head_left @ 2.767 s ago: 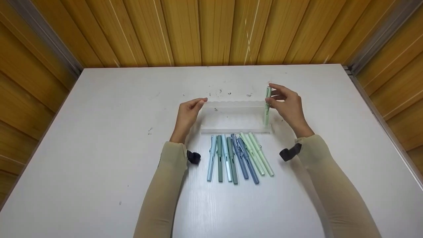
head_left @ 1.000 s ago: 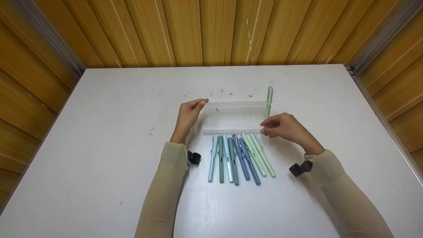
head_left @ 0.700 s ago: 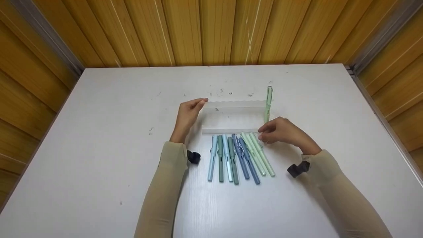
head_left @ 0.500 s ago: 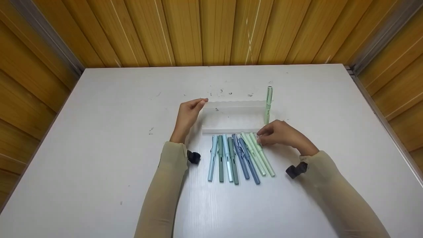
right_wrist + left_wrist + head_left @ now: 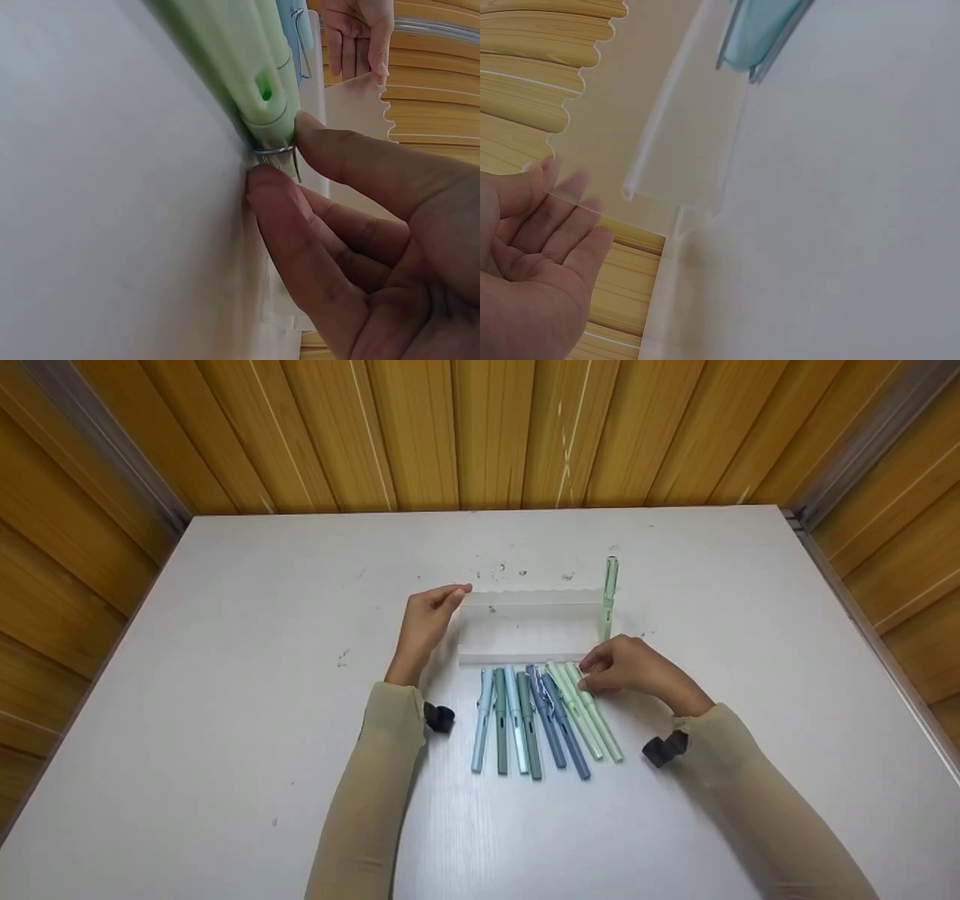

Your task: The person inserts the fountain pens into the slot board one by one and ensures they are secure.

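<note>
My left hand [image 5: 426,622] pinches the top left corner of a clear acrylic pen stand [image 5: 532,658]; the left wrist view shows its scalloped edge [image 5: 568,112]. With thumb and index finger my right hand [image 5: 637,669] pinches the clip end of the outermost light green pen [image 5: 602,724], which lies on the table. In the right wrist view that pen [image 5: 251,75] runs up from the fingertips. Another light green pen [image 5: 608,585] stands upright at the stand's right end. Beside the pinched pen lie a light green pen [image 5: 581,712] and two dark blue pens [image 5: 551,720].
Further left in the row are two dark green pens [image 5: 501,727] and two light blue pens [image 5: 480,727]. They lie on the white table [image 5: 225,697], just in front of the stand. Wood-patterned panels [image 5: 420,435] rise behind the table and on both sides.
The right hand has let go of the upright light green pen, come down toward me and taken hold of the outermost lying one. The left hand has stayed at the stand's corner.
</note>
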`<state>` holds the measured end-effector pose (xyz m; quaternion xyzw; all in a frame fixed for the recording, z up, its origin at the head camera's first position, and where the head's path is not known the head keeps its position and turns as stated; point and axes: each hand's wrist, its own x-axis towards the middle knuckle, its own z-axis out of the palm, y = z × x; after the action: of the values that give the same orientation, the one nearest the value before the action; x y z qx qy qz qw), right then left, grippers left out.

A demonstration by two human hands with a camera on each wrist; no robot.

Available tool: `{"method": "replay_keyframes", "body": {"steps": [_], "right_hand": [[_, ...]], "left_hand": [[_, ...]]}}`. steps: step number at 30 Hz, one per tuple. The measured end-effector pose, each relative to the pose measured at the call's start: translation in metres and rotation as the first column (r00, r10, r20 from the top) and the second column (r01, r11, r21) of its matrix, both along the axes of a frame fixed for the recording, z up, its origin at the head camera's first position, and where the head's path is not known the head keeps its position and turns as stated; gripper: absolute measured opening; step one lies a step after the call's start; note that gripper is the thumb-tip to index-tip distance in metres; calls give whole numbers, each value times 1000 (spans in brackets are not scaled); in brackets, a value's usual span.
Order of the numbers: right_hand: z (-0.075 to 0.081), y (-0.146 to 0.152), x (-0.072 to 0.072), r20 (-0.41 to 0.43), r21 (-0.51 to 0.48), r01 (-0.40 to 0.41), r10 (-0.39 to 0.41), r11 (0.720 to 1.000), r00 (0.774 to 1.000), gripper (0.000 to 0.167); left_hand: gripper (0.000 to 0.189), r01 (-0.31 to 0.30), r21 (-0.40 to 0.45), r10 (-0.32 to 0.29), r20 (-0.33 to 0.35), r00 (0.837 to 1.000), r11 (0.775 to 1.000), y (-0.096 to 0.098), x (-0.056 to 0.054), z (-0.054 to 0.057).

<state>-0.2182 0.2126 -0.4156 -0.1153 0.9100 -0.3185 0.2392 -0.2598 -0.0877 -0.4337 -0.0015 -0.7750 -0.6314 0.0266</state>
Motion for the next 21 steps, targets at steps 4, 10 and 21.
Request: {"method": "replay_keyframes", "body": {"steps": [4, 10, 21], "right_hand": [[1, -2, 1, -18, 17, 4, -3, 1000, 1000, 39], [1, -6, 4, -35, 40, 16, -14, 999, 999, 40], [-1, -7, 6, -42, 9, 2, -1, 1000, 999, 43]], "left_hand": [[29, -2, -13, 2, -3, 1000, 1000, 0, 0, 0], [29, 7, -11, -7, -8, 1000, 1000, -1, 0, 0], [30, -3, -35, 4, 17, 1000, 999, 1, -1, 1]]}}
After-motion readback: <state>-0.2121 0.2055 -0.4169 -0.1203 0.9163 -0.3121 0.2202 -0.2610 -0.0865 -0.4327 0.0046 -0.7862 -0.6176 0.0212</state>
